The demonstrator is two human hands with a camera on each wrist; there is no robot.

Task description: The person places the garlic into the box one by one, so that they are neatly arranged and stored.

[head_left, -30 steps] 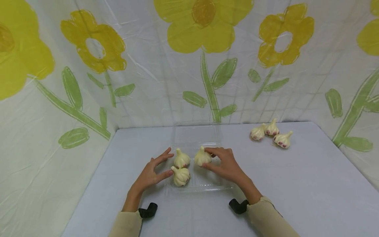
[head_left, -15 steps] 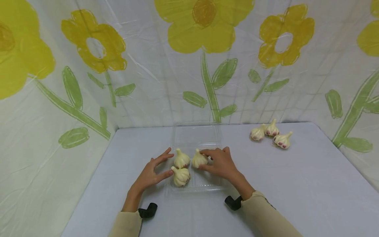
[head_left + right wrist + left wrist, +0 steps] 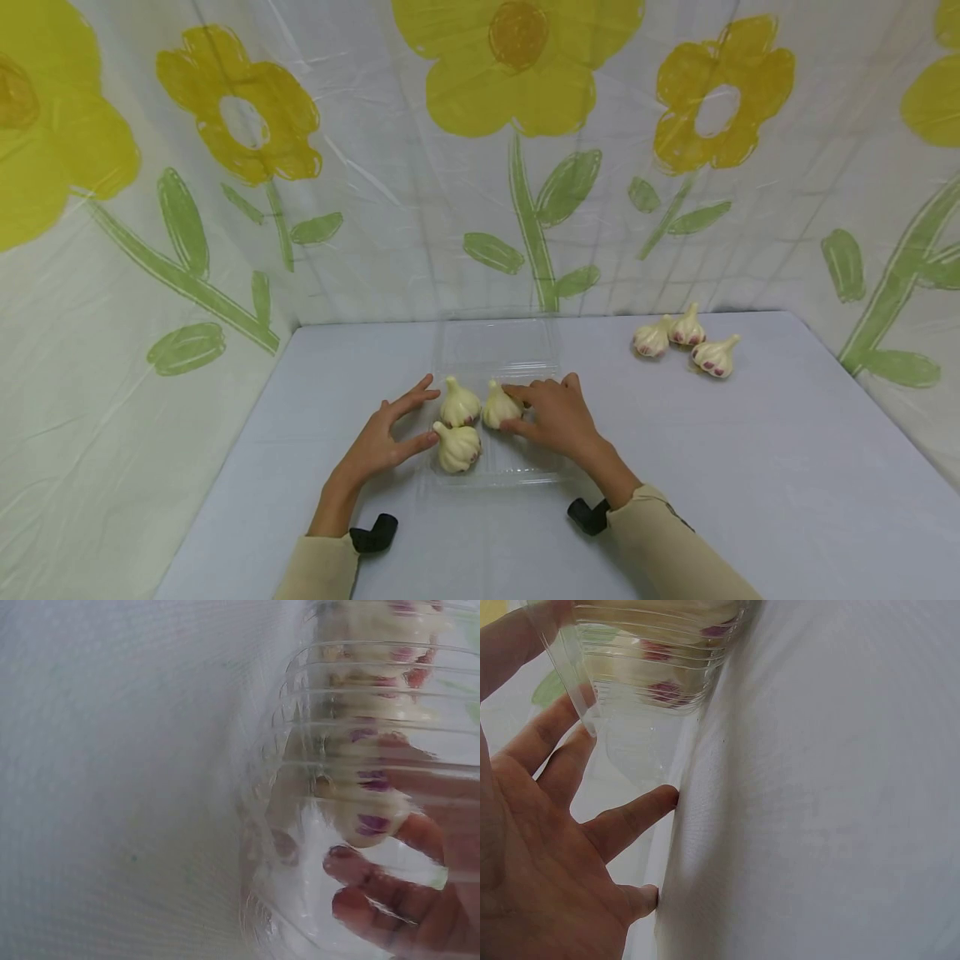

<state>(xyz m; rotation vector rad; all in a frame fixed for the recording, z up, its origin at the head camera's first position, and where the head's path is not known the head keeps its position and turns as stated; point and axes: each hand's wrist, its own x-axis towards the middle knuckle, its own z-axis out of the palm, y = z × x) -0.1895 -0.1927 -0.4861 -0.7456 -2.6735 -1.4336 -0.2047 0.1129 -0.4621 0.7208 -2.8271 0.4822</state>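
Note:
A clear plastic clamshell box (image 3: 521,457) lies with its lid raised away at the back. Two garlic bulbs, a rear one (image 3: 460,404) and a front one (image 3: 458,450), sit along its left side. My right hand (image 3: 557,417) reaches inside and pinches a third garlic bulb (image 3: 500,407) between thumb and fingers, just right of the rear bulb. Through the box wall, the right wrist view shows this bulb's purple-marked base (image 3: 370,814). My left hand (image 3: 381,439) rests at the box's left edge, fingers spread; in the left wrist view its fingers (image 3: 566,761) touch the rim.
Several more things stand around: three loose garlic bulbs (image 3: 688,337) at the table's back right, the transparent lid (image 3: 497,342) behind the box, and a flower-printed cloth (image 3: 375,250) hanging behind the white table (image 3: 750,500). A black wrist mount (image 3: 375,533) hangs by each forearm.
My right hand has moved left and slightly down with its garlic bulb, bringing it closer to the rear bulb. The left hand stays at the box's edge.

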